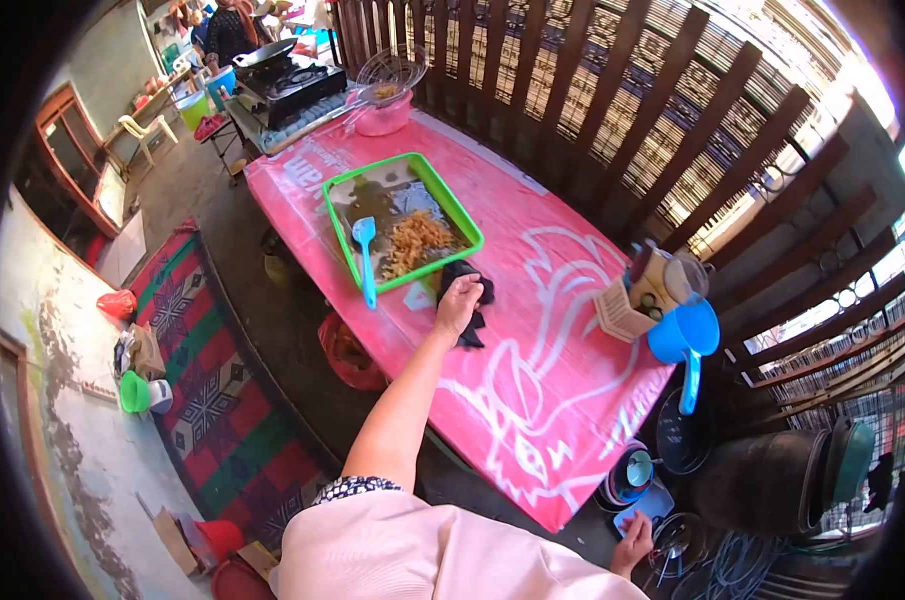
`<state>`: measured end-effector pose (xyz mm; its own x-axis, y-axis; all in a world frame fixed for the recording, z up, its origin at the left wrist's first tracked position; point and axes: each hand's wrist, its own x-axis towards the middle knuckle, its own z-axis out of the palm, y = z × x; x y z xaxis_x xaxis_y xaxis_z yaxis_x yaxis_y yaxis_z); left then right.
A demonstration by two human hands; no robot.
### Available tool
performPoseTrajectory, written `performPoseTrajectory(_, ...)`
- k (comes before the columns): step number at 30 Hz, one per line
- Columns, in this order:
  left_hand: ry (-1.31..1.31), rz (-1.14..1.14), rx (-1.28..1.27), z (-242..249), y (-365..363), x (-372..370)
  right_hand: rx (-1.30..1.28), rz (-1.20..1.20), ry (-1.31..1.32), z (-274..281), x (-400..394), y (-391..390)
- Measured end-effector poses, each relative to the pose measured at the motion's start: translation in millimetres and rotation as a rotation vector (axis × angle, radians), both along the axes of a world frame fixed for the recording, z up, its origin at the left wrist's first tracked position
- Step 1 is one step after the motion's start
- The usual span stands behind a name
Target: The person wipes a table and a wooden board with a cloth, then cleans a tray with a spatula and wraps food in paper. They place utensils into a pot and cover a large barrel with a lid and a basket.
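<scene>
My left hand [461,303] is stretched over the pink-covered table, its fingers closed on a crumpled black cloth [470,333]. Just beyond it lies a green-rimmed tray [478,240] with a brownish, wet-looking bottom. A heap of orange-brown shredded food [416,243] sits inside it. A blue spatula [366,260] leans across the tray's near left rim, its handle sticking out over the table. Low on the right, my right hand [633,545] hangs beside the table with loosely bent fingers and nothing visible in it, near stacked bowls and pans on the floor.
A gas stove [291,85] with a pan and a pink basin [383,117] under a wire strainer stand at the far end. On the right are a cream basket [618,312] and a blue dipper [685,335]. A wooden fence [613,90] runs alongside. Another person [231,32] is far back.
</scene>
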<state>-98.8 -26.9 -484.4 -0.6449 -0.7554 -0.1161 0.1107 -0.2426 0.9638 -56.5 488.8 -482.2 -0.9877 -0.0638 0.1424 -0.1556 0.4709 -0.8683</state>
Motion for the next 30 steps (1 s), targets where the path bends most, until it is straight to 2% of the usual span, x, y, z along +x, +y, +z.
performPoseTrajectory(1, -0.146, 0.001, -0.204, -54, -25, -9, 0.016, 0.047, 0.044, 20, -7, -44)
performPoseTrajectory(2, -0.208, -0.114, -0.485, -64, -32, -2, 0.016, 0.097, 0.082, 37, -12, -93)
performPoseTrajectory(3, -0.228, 0.003, -0.683, -56, -17, 6, -0.046, 0.070, 0.061, 37, -17, -139)
performPoseTrajectory(4, -0.227, -0.223, -0.908, -43, -16, 18, -0.113, 0.123, -0.043, 29, -23, -174)
performPoseTrajectory(5, -0.180, -0.200, -0.841, -47, 0, 27, -0.088, 0.211, -0.054, 30, -28, -220)
performPoseTrajectory(6, -0.273, -0.266, -1.034, -55, 9, 38, -0.065, 0.282, -0.032, 31, -31, -268)
performPoseTrajectory(7, -0.205, -0.259, -1.160, -71, 16, 45, -0.083, 0.304, -0.056, 38, -30, -317)
performPoseTrajectory(9, -0.300, -0.511, -1.386, -24, 17, 76, 0.028, 0.579, 0.106, 44, -38, -398)
performPoseTrajectory(10, -0.162, -0.587, -1.290, -40, 19, 77, -0.024, 0.683, 0.005, 52, -33, -434)
performPoseTrajectory(12, 0.005, -0.628, -0.765, -50, 20, 86, 0.069, 0.900, -0.009, 50, -24, -497)
performPoseTrajectory(13, 0.004, -0.628, -0.759, -45, 17, 91, 0.209, 0.959, 0.148, 44, -17, -518)
performPoseTrajectory(14, 0.023, -0.522, -0.941, -37, 14, 97, 0.348, 1.014, 0.310, 44, -9, -536)
performPoseTrajectory(15, 0.042, -0.408, -1.122, -28, 10, 100, 0.347, 1.018, 0.312, 46, -2, -550)
performPoseTrajectory(16, 0.039, -0.401, -1.124, -28, 9, 104, 0.487, 1.030, 0.198, 54, 7, -562)
performPoseTrajectory(17, 0.056, -0.539, -0.798, -27, 11, 110, 0.626, 1.037, 0.083, 59, 11, -571)
performPoseTrajectory(18, 0.071, -0.663, -0.465, -27, 14, 116, 0.622, 1.045, 0.084, 54, 10, -578)
performPoseTrajectory(19, 0.066, -0.658, -0.467, -19, 14, 126, 0.691, 1.048, -0.021, 44, 6, -584)
performPoseTrajectory(20, 0.032, -0.613, -0.624, -6, 12, 141, 0.758, 1.048, -0.123, 46, 5, -588)
performPoseTrajectory(21, -0.002, -0.567, -0.791, 6, 4, 153, 0.729, 0.983, -0.074, 51, 3, -590)
performPoseTrajectory(22, -0.007, -0.571, -0.810, 10, 0, 166, 0.710, 0.980, -0.066, 48, -5, -591)
performPoseTrajectory(24, -0.164, -0.411, -0.612, 11, -6, 194, 0.359, 0.945, 0.164, 36, -25, -590)
performPoseTrajectory(25, -0.239, -0.284, -0.576, 13, -17, 207, 0.203, 0.847, 0.015, 65, -23, -588)
performPoseTrajectory(27, -0.297, -0.082, -0.482, 29, -34, 217, 0.217, 0.849, 0.034, 65, -23, -582)
performPoseTrajectory(28, -0.293, -0.083, -0.491, 29, -39, 215, 0.230, 0.860, 0.051, 62, -23, -579)
performPoseTrajectory(29, -0.302, 0.013, -0.545, 28, -47, 213, 0.386, 0.898, -0.049, 54, -27, -581)
performPoseTrajectory(30, -0.308, 0.110, -0.600, 26, -57, 211, 0.377, 0.895, -0.040, 46, -29, -577)
